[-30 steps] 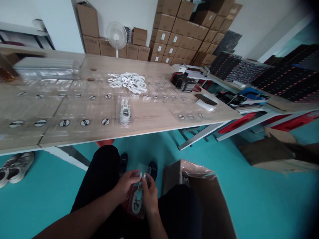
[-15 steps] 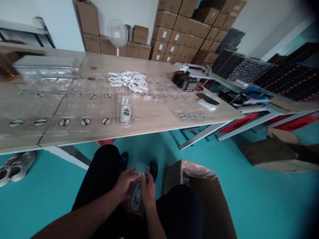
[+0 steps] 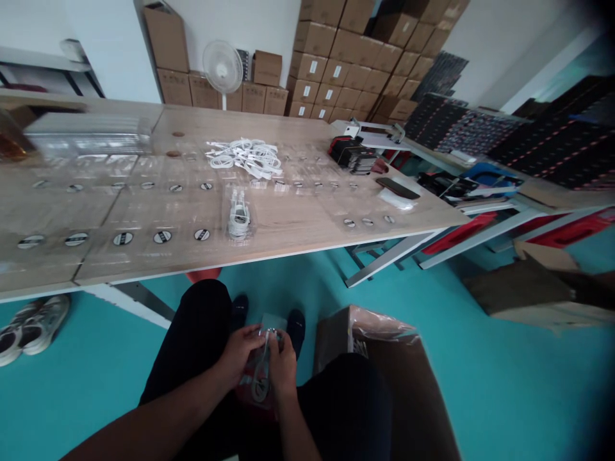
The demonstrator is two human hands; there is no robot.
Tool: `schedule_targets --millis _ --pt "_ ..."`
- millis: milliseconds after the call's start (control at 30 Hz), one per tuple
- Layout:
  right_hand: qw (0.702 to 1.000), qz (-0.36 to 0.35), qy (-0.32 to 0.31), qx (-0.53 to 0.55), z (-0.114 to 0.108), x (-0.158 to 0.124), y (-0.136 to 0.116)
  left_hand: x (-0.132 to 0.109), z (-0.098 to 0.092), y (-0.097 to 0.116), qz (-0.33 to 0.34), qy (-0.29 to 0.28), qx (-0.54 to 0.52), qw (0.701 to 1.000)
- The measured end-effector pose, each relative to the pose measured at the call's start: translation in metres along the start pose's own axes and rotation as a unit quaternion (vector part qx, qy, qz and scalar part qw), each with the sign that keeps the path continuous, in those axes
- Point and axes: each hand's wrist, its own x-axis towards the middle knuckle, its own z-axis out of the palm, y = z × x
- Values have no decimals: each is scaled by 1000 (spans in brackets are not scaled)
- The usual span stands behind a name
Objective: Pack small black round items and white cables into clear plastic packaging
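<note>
The left forearm (image 3: 144,416) comes in low from the lower left and the right forearm (image 3: 293,429) rises almost straight up, both held over the person's lap. The left hand (image 3: 239,354) and right hand (image 3: 282,366) are close together, with their fingers pressed in at the top of a clear plastic bag (image 3: 270,322). Both grips look closed in a pinch on the upper end of a white cable (image 3: 261,374), though the fingers partly hide the exact hold. The cable's coil hangs below the hands, against a red packet (image 3: 252,387), above black trousers (image 3: 196,326).

Ahead stands a long wooden tabletop (image 3: 288,218) with rows of clear plastic trays (image 3: 144,214) marked by round black-and-white labels (image 3: 202,234). On it lie a heap of white cables (image 3: 243,158), a bagged white cable (image 3: 239,218) and a stack of black packets (image 3: 353,155). The floor (image 3: 480,390) is teal, with sneakers (image 3: 33,326) at left and an open cardboard box (image 3: 379,339) beside the right knee. Cardboard boxes (image 3: 346,57) and a white fan (image 3: 221,67) stand against the far wall.

Compared with a second ago, the hands have drawn closer together, and the plug ends are now mostly covered by the fingers.
</note>
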Motion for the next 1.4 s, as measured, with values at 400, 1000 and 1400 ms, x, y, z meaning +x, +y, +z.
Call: schedule_targets --millis 400,1000,1400 --pt "996 -67 -6 -49 -17 -43 9 5 5 27 49 39 -103 993" --pt "919 -341 76 -183 -37 -5 -181 3 -9 35 2 -107 -70 992" --pt "796 -346 43 -496 49 42 -323 16 -12 27 -41 -82 -15 996"
